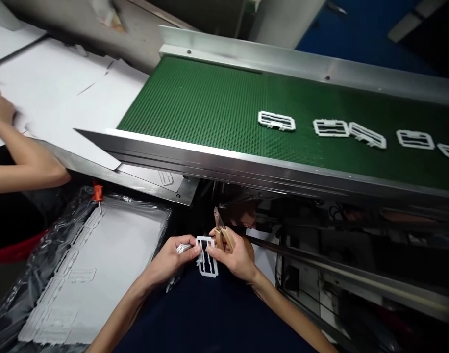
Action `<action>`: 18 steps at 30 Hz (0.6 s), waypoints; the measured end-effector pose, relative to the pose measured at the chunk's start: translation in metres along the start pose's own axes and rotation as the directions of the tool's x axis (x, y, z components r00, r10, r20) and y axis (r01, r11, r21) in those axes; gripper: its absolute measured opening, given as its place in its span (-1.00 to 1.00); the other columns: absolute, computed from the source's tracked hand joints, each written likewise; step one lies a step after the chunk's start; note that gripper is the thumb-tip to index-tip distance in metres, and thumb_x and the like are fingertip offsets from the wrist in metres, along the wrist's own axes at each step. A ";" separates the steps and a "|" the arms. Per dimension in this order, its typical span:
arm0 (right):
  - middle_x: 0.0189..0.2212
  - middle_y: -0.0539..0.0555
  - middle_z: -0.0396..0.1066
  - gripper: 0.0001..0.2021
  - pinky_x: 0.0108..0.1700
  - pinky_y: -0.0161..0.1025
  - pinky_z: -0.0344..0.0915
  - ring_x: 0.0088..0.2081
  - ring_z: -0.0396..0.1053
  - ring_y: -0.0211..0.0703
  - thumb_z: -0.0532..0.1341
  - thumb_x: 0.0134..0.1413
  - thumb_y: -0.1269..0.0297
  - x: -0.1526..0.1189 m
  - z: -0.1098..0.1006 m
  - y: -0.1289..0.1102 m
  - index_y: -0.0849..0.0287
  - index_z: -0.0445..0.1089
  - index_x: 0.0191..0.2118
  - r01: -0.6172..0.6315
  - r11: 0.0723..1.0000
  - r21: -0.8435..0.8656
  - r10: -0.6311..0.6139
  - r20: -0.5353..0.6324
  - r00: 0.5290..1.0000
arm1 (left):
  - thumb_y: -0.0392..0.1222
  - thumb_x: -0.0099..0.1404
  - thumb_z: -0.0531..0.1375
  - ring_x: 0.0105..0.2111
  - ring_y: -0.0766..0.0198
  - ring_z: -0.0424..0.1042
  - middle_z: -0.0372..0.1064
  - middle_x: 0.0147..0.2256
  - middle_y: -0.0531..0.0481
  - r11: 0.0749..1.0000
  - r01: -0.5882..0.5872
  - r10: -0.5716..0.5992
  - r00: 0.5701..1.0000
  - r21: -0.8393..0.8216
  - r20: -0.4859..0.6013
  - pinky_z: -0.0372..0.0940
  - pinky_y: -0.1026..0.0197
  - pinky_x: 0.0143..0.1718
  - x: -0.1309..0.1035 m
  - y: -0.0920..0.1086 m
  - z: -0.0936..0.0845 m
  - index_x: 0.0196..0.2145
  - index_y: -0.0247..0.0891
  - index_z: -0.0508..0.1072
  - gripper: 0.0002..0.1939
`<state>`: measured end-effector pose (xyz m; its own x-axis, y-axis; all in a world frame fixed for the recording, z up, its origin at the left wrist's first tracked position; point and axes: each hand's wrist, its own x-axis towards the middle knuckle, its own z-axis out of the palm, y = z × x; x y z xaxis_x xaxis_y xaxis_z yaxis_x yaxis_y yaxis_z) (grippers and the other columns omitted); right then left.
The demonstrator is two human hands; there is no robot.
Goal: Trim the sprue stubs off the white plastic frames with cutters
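Note:
Between my two hands, low in front of my dark clothing, is a white plastic frame (209,262) with long slots. My left hand (176,256) pinches its left edge between thumb and fingers. A small bundle of thin white pieces (183,248) also shows in that hand. My right hand (237,255) is closed around a pair of nippers (223,234) with tan handles, their jaws pointing up and away. Its thumb also touches the upper right of the frame. The hidden fingers of both hands cannot be made out.
Ahead runs a green conveyor belt (195,103) with metal side rails (224,159); several similar white frames (276,120) lie on it. At lower left, a plastic-lined box (114,255) holds stacked frames and paper; an orange-handled tool (98,193) stands there. Another person's arm (29,157) reaches over white sheets (62,93).

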<state>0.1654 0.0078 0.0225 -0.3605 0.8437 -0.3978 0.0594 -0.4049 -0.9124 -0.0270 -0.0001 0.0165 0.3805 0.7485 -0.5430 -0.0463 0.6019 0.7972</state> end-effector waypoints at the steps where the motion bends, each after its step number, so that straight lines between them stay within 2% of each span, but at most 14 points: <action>1: -0.38 -0.03 0.26 -0.71 -0.33 -0.36 0.20 -0.40 0.22 -0.33 0.30 -0.03 0.26 -0.004 0.000 -0.002 0.15 0.28 -0.17 0.011 0.999 -0.042 -0.012 -0.017 1.000 | -0.01 0.19 0.18 -0.45 0.28 0.25 0.28 -0.47 0.03 0.999 -0.002 0.000 1.000 0.047 0.031 0.13 0.25 -0.39 0.001 0.003 0.001 -0.43 -0.30 0.38 -0.73; 3: -0.41 -0.05 0.24 -0.74 -0.36 -0.38 0.19 -0.43 0.19 -0.35 0.27 0.01 0.29 -0.012 0.003 -0.002 0.14 0.27 -0.16 0.028 0.996 -0.080 -0.032 -0.052 0.998 | -0.03 0.19 0.19 -0.36 0.22 0.29 0.32 -0.40 0.01 0.984 -0.049 0.043 0.998 0.170 0.040 0.16 0.21 -0.31 0.002 0.010 0.000 -0.29 -0.28 0.40 -0.75; 5: -0.41 -0.06 0.22 -0.74 -0.37 -0.39 0.19 -0.45 0.17 -0.37 0.25 0.02 0.29 -0.020 0.007 -0.001 0.13 0.26 -0.14 0.032 0.997 -0.070 -0.038 -0.089 0.995 | -0.06 0.21 0.18 -0.27 0.20 0.30 0.34 -0.32 0.01 0.942 -0.138 0.142 0.990 0.306 0.011 0.17 0.19 -0.23 0.001 0.019 -0.001 -0.17 -0.23 0.37 -0.74; 7: -0.41 -0.07 0.21 -0.71 -0.38 -0.40 0.21 -0.45 0.18 -0.38 0.26 0.01 0.28 -0.026 0.011 0.001 0.12 0.25 -0.12 0.028 0.998 -0.047 -0.034 -0.123 0.992 | -0.08 0.25 0.14 -0.25 0.22 0.31 0.35 -0.29 0.03 0.874 -0.200 0.225 0.974 0.443 -0.005 0.18 0.21 -0.23 -0.002 0.028 0.000 -0.19 -0.20 0.37 -0.79; 10: -0.39 -0.06 0.22 -0.67 -0.37 -0.40 0.23 -0.45 0.20 -0.38 0.27 0.00 0.28 -0.031 0.015 0.000 0.10 0.23 -0.10 0.033 0.999 -0.022 -0.036 -0.144 0.989 | -0.08 0.29 0.09 -0.31 0.27 0.34 0.38 -0.32 0.06 0.774 -0.216 0.241 0.970 0.595 0.038 0.18 0.24 -0.28 -0.006 0.039 0.006 -0.29 -0.19 0.41 -0.83; 12: -0.38 -0.06 0.22 -0.65 -0.36 -0.40 0.24 -0.45 0.21 -0.39 0.28 -0.01 0.28 -0.032 0.016 -0.001 0.10 0.23 -0.09 0.035 0.999 0.010 -0.033 -0.134 0.990 | -0.08 0.31 0.08 -0.32 0.28 0.35 0.40 -0.33 0.07 0.754 -0.221 0.228 0.971 0.619 0.069 0.19 0.25 -0.29 -0.006 0.044 0.009 -0.31 -0.18 0.42 -0.82; 18: -0.38 -0.06 0.21 -0.63 -0.38 -0.40 0.24 -0.46 0.20 -0.40 0.29 -0.01 0.27 -0.030 0.017 -0.001 0.12 0.21 -0.08 0.029 0.994 0.109 -0.016 -0.122 0.992 | -0.04 0.33 0.05 -0.31 0.28 0.35 0.40 -0.31 0.08 0.791 -0.237 0.185 0.972 0.564 0.148 0.18 0.26 -0.27 0.001 0.052 0.009 -0.26 -0.19 0.38 -0.79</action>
<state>0.1602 -0.0229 0.0373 -0.2449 0.8868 -0.3918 -0.0527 -0.4157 -0.9080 -0.0207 0.0291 0.0601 0.4979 0.7974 -0.3410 0.3940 0.1423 0.9080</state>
